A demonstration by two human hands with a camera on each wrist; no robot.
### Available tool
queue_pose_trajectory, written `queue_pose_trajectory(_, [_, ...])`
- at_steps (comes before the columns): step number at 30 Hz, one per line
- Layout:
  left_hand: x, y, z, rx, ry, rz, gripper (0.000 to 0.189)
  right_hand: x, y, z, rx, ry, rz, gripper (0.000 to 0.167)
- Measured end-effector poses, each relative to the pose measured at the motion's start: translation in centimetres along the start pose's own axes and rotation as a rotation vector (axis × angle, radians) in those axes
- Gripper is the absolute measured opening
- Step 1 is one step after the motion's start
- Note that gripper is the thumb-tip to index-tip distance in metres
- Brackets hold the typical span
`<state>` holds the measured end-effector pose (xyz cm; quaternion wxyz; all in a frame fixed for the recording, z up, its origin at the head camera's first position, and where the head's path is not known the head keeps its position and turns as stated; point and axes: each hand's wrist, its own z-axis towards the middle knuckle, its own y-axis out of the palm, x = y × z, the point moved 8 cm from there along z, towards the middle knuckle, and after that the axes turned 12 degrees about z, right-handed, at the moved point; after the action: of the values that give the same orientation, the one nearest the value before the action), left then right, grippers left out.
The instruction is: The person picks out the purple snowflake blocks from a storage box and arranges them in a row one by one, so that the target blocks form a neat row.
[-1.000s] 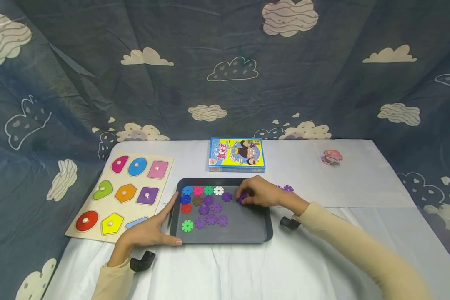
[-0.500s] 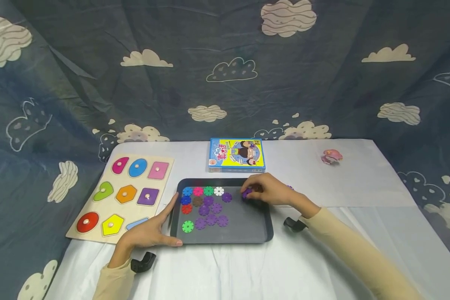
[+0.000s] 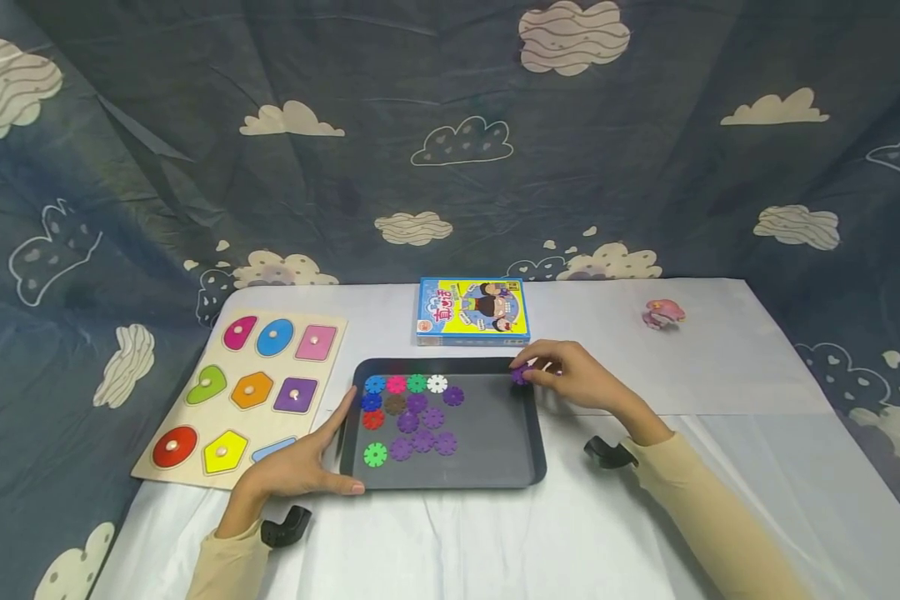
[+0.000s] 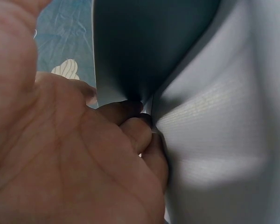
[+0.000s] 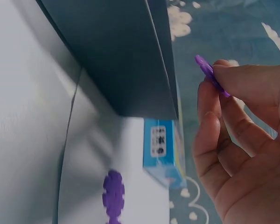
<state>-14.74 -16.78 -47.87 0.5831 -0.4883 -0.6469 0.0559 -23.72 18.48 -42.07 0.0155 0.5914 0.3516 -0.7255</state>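
My right hand (image 3: 573,379) pinches a purple notched plastic disc (image 5: 210,74) between thumb and fingertips. In the head view this disc overlaps the far right corner of the dark grey baking tray (image 3: 487,462). My left hand (image 3: 300,462) rests against the tray's left side, its thumb stretched along the front left corner; in the left wrist view some fingertips are hidden at the tray wall. Several purple notched discs (image 3: 422,440) lie in the tray. Blue, pink, green, brown, red and white (image 3: 437,383) ones lie along its left and far sides.
On the left lies a wooden shape puzzle board (image 3: 262,417). A blue and yellow box (image 3: 473,312) stands behind the tray, and a small pink toy (image 3: 663,313) sits at the far right. More purple discs (image 5: 113,196) lie on the table beside the tray.
My right hand has moved right and away from me, carrying the purple disc from over the tray to its far right corner. The left hand has stayed on the tray.
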Motion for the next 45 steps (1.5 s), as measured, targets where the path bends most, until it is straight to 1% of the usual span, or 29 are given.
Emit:
queue_pose_trajectory(6, [-0.2,0.1,0.0,-0.006,-0.021,-0.002,0.132,1.1,-1.8,-1.1,0.069,0.036,0.008,0.019])
queue_pose_trajectory(14, [-0.2,0.1,-0.2,-0.007,-0.029,-0.004,0.133,2.4,-4.3,-2.9,0.150,0.082,-0.006,0.022])
queue_pose_trajectory(20, [0.2,0.0,-0.2,-0.018,-0.017,-0.024,0.134,3.3,-6.0,-4.5,0.214,0.109,-0.023,0.020])
queue_pose_trajectory(23, [0.3,-0.1,-0.3,-0.026,-0.014,-0.037,0.134,3.7,-6.6,-5.2,0.240,0.106,-0.018,0.020])
queue_pose_trajectory(27, [0.3,-0.2,-0.2,-0.024,-0.001,-0.037,0.134,3.9,-7.4,-5.8,0.274,0.099,-0.049,0.021])
queue_pose_trajectory(31, [0.2,-0.1,0.0,-0.020,0.008,-0.032,0.133,4.7,-8.1,-6.3,0.293,0.105,-0.079,0.022])
queue_pose_trajectory(32, [0.2,-0.1,0.0,-0.020,0.008,-0.031,0.133,5.3,-8.3,-6.4,0.296,0.109,-0.083,0.022])
queue_pose_trajectory(35, [0.1,-0.1,0.1,-0.023,-0.002,-0.031,0.133,5.8,-8.6,-6.5,0.296,0.128,-0.087,0.021])
queue_pose_trajectory(39, [0.1,-0.1,0.1,-0.025,-0.010,-0.032,0.133,6.3,-8.7,-6.6,0.294,0.153,-0.091,0.020])
queue_pose_trajectory(45, [0.2,-0.2,0.0,-0.025,-0.003,-0.037,0.133,6.9,-8.9,-7.0,0.311,0.190,-0.134,0.020])
